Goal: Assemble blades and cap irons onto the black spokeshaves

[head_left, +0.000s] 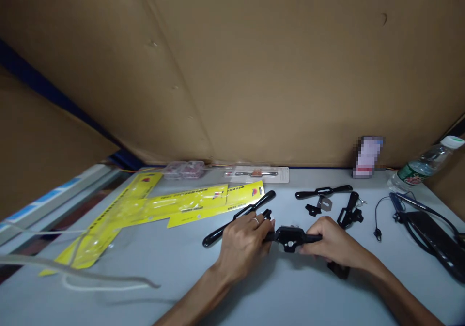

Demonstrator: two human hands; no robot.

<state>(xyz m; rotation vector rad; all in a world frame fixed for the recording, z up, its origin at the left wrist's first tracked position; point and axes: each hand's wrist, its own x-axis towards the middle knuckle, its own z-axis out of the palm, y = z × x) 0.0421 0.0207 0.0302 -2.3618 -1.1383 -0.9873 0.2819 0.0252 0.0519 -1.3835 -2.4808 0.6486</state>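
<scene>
A black spokeshave point(290, 238) is held level a little above the table between my two hands. My left hand point(244, 239), with a ring on one finger, is closed around its left handle. The right handle sits in the closed fingers of my right hand point(332, 241). Just behind my left hand lies a second black spokeshave body point(218, 235), slanting and partly covered by that hand. Beyond my right hand are another spokeshave body point(323, 191), a small black cap plate point(312, 210), a metal blade point(326, 203) and more black parts point(350, 212), partly overlapping.
Yellow spokeshave packages point(145, 209) lie at the left, near a pale cable point(109, 275). A blister pack point(259, 174) and a clear box point(185, 169) rest along the cardboard wall point(254, 74). Rightward are a phone point(367, 156), a bottle point(417, 168) and a black case point(434, 239).
</scene>
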